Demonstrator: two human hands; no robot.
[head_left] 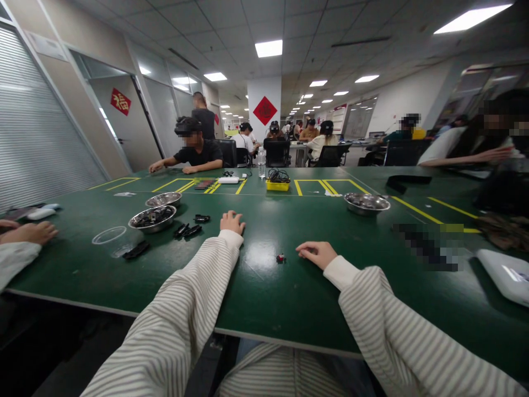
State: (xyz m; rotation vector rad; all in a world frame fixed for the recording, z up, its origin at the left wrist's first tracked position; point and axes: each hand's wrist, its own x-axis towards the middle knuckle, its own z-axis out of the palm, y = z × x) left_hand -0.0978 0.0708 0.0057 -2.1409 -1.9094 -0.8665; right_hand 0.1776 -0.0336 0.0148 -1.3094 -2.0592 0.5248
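My left hand (232, 221) lies on the green table (264, 298) with its fingers a little spread and nothing in them. Nearest to it, on its left, are several black plastic parts (192, 230). A small red and black piece (281, 258) sits on the tabletop between my two hands, touched by neither. Just right of that piece rests my right hand (318, 254), loosely bent, its thumb apart from the fingers and no object visible in its grasp.
Metal bowls with dark parts (152, 219) stand left, beside a clear plastic cup (112, 242). Another metal bowl (367, 204) is at right. A yellow box (278, 186) of cables and a bottle (262, 162) stand farther back. A co-worker's hand (31, 234) rests at far left.
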